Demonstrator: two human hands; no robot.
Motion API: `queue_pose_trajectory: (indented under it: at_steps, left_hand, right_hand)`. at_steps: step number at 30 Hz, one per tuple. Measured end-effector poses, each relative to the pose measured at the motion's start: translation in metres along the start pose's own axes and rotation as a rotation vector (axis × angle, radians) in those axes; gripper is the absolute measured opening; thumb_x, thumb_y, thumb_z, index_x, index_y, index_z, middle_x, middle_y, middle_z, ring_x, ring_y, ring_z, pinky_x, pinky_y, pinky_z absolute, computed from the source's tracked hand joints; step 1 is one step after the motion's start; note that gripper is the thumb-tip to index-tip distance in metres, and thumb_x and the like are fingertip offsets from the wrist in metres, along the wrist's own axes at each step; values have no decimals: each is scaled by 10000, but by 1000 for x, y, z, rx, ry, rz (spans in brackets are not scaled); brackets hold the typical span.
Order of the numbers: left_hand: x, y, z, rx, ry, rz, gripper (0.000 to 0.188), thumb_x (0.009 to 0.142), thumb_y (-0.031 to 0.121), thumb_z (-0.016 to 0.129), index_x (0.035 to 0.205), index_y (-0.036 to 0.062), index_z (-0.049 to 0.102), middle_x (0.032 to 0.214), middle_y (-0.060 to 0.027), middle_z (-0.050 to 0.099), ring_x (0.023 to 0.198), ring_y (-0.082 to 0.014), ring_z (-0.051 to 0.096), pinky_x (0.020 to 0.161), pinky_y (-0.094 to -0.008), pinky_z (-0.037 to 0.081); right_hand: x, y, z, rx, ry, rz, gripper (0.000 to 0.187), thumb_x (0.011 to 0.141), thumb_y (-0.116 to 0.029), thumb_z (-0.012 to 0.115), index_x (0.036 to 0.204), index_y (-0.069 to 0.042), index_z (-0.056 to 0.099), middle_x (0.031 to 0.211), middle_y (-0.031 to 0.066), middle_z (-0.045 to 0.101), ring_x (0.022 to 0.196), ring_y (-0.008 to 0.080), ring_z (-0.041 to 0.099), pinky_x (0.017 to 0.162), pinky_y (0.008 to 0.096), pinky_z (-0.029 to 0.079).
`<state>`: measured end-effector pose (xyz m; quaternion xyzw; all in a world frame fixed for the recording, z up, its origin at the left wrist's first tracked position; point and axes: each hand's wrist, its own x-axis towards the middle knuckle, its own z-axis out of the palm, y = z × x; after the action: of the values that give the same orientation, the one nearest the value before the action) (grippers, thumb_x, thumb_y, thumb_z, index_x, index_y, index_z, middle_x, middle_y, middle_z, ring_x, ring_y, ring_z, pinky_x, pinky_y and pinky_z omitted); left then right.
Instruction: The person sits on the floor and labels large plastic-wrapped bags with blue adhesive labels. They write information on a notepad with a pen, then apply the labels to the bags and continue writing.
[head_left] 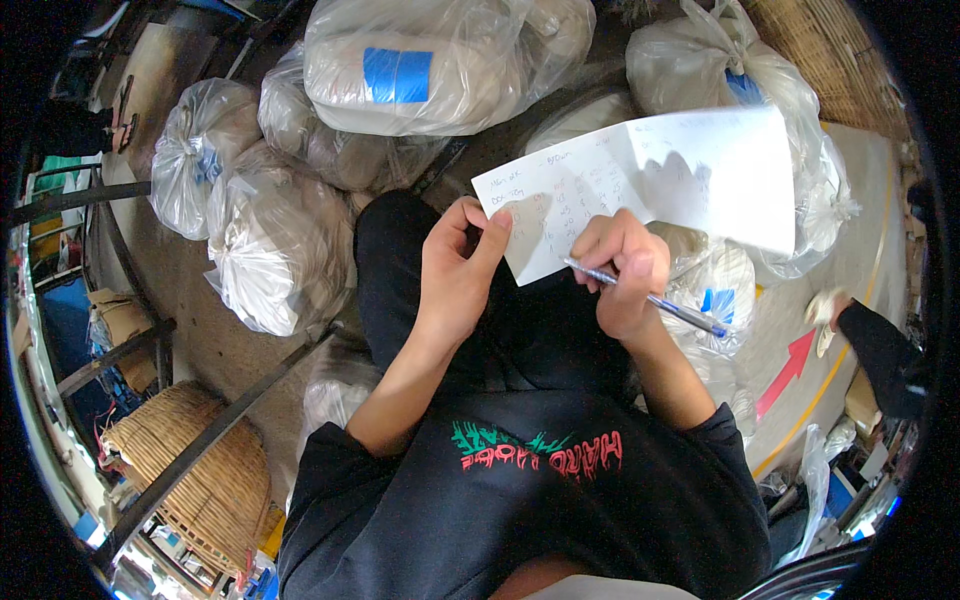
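A white sheet of paper (pixel 715 195) with a crease and handwritten columns is spread out above my lap. My left hand (pixel 462 262) pinches its near left corner between thumb and fingers. In my right hand (pixel 622 275) is a pen (pixel 690 316) with a clear and blue barrel, its tip pointing left, close to the sheet's lower edge. Whether the tip touches the paper I cannot tell. The right fingers are curled round the pen, and their shadow falls on the sheet.
Tied clear plastic bags (pixel 270 240) with blue labels lie at the left, and a large bag (pixel 450 70) lies ahead. More bags (pixel 700 65) sit at the right. A woven basket (pixel 190 470) stands behind a dark metal bar (pixel 210 440). Another person's leg (pixel 880 350) shows at the right, near a red floor arrow (pixel 785 372).
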<state>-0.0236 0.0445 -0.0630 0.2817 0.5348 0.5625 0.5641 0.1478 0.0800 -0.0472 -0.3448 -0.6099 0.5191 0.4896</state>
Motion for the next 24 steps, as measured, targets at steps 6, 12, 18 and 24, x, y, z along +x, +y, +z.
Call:
queue_pose_trajectory:
  at_steps: [6,12,18,24]
  left_hand:
    - [0,-2,1,-25,-6,-7,200,1007,133,613,856,59,504,878,26,580,834,-28,476,745,-212,411]
    - [0,-1,2,-44,-3,-11,196,1009,136,612,862,60,505,880,27,585,830,-24,475,745,-206,409]
    - [-1,-1,2,-40,-7,-9,196,1009,143,614,863,62,512,871,30,586,824,-20,474,732,-205,408]
    - [-1,0,2,-3,13,-21,206,1006,152,622,854,62,516,861,35,578,805,-18,474,713,-205,405]
  right_hand:
    - [1,2,2,-260,40,-159,422,1026,-199,411,634,-52,463,568,94,486,461,258,499,458,364,392]
    - [1,7,1,-526,-45,-247,279,933,-97,506,659,-48,496,574,123,466,486,325,512,472,407,420]
    - [4,4,4,-561,-55,-263,198,871,-47,536,676,-49,504,584,126,476,504,337,520,484,420,430]
    - [0,8,-3,-453,-67,-190,313,955,-121,473,653,-40,495,597,126,507,493,320,515,480,394,424]
